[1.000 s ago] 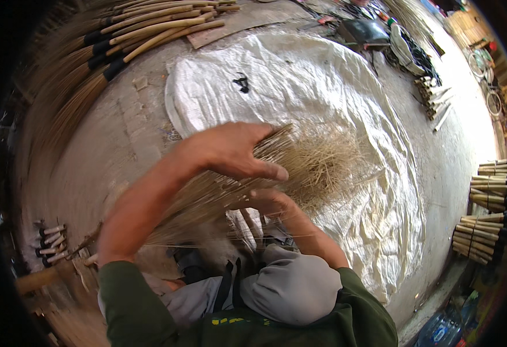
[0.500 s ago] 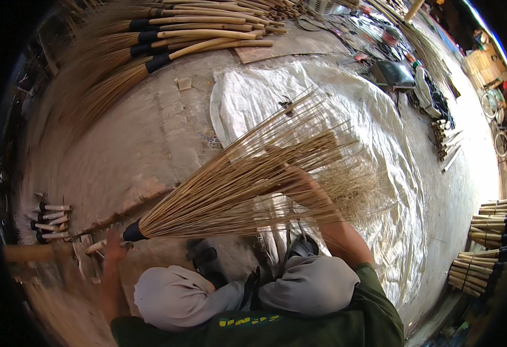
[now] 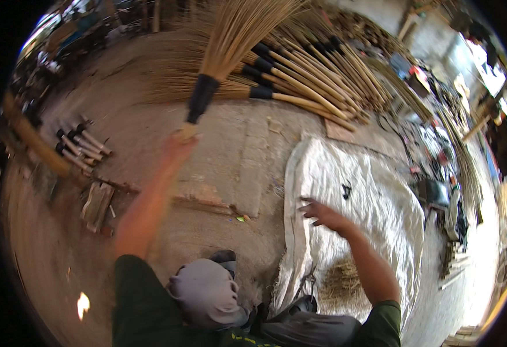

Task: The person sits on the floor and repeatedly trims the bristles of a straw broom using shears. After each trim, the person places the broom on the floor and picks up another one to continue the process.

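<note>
One broom (image 3: 217, 65) points bristles-outward beyond my left hand (image 3: 181, 147), which is closed round its handle, while my loosely spread right hand (image 3: 326, 216) holds nothing; I judge this a carrying step, calling next for careful aim near the broom pile (image 3: 307, 87) ahead and right of that gripping hand.

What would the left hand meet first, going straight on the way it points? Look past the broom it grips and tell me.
Beyond the broom, the left hand would probably meet the piled brooms first, though its height above them is hard to judge.
</note>
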Motion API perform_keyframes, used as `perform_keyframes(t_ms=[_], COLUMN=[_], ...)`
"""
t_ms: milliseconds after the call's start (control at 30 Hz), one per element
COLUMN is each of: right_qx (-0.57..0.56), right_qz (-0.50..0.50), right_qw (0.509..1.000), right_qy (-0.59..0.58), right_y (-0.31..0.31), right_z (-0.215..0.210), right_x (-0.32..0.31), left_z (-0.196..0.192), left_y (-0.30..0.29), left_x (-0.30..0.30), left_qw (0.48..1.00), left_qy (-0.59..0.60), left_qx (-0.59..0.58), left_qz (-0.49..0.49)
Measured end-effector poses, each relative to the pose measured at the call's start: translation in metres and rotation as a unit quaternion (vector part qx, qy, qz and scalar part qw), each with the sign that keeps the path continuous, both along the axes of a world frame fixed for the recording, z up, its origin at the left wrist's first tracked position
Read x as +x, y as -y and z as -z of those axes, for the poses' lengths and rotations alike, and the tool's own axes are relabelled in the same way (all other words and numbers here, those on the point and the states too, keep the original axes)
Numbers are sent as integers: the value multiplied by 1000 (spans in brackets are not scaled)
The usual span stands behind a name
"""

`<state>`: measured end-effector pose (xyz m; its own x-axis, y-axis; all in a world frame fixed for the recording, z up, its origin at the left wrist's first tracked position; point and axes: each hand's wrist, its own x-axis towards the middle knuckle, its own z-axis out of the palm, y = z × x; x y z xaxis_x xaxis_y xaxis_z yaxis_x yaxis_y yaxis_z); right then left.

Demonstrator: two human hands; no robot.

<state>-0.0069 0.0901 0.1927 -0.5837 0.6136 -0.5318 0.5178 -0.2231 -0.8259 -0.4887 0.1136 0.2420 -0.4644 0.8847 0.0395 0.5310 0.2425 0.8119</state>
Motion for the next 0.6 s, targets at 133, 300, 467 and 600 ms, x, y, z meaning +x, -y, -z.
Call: perform_keyframes(t_ms=[133, 300, 467, 600], right_qx=[172, 181, 239, 194], right_qz=[-108, 179, 191, 141], right_qw=[974, 967, 951, 970], right_qy=[-100, -12, 48, 27], right_y=[51, 102, 97, 79], right_z=[58, 114, 120, 127], right_x=[-157, -237, -254, -284], left_z=[4, 23, 65, 120], left_y=[-30, -43, -18, 24], left_x=[70, 59, -25, -124], left_qw=[977, 968, 964, 987], left_qy=[194, 178, 213, 119], left_qx=[82, 150, 123, 45], left_qz=[7, -94, -100, -102])
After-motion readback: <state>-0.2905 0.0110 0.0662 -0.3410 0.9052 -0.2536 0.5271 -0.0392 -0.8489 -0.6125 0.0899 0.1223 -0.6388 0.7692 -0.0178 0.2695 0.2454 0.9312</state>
